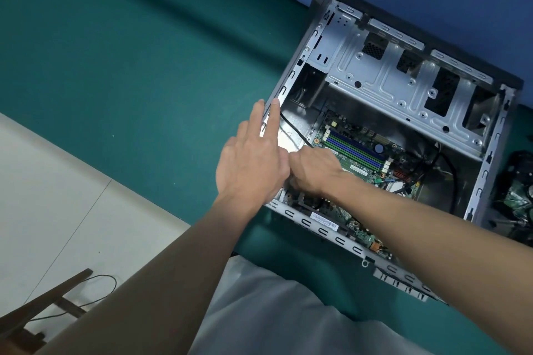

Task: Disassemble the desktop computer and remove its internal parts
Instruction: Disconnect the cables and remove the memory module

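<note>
We are working inside the open desktop case (291,75), which is lying on its side on the teal mat (144,66) just ahead of our knees, with the motherboard (340,130) seated in its floor and the metal drive cage (389,81) above it looking bare. Our left hand (251,164) is lying flat with straight fingers, the fingertips (275,104) touching the case's left rim, so it is bracing the chassis, not holding anything. Our right hand (314,170) is reaching down onto the near left corner of the board, just beside the blue and green memory slots (357,150). Its fingers are curling downward out of sight, so we cannot tell whether they are gripping a part, a connector or nothing at all. We are judging this to be the freeing of something at that corner. To do it well, we are pressing steadily on the rim so the case is not sliding, pulling straight up and not twisting, and watching the thin black cable (294,130) running past our left fingers and the wire bundle (450,176) at the board's far side, since either could be snagging. Some removed parts (519,199) are lying outside the case on the right.
</note>
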